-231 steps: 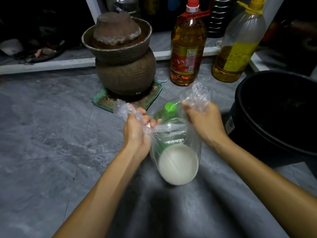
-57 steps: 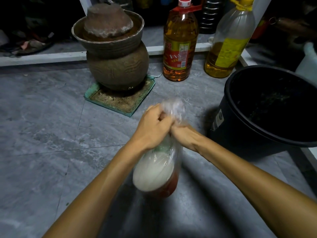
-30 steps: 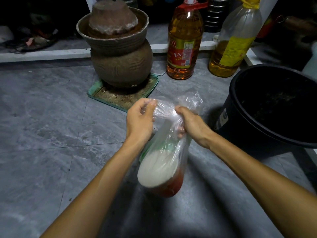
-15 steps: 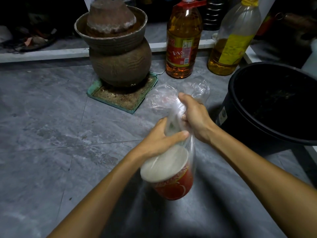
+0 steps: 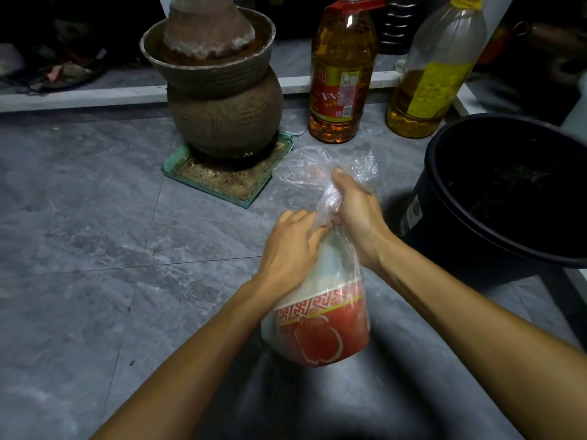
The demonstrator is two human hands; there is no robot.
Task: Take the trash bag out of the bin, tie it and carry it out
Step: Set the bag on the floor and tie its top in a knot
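Observation:
A clear plastic trash bag hangs in the air above the grey floor, with a red and white paper bowl inside it. My right hand is closed around the gathered neck of the bag, whose loose top fans out above the fist. My left hand presses its fingers against the neck just below and left of the right hand, pinching the plastic. The black bin stands to the right, apart from the bag, and its inside looks dark with no liner visible.
A brown clay jar sits on a green tray at the back. Two large oil bottles stand behind the bag by a white ledge. Grey tiled floor stretches to the left and front.
Both hands moved from spreading the bag's top to gathering it. Over the last half second, my left hand rose from the bowl's rim to the neck, and the bowl turned so its red side shows.

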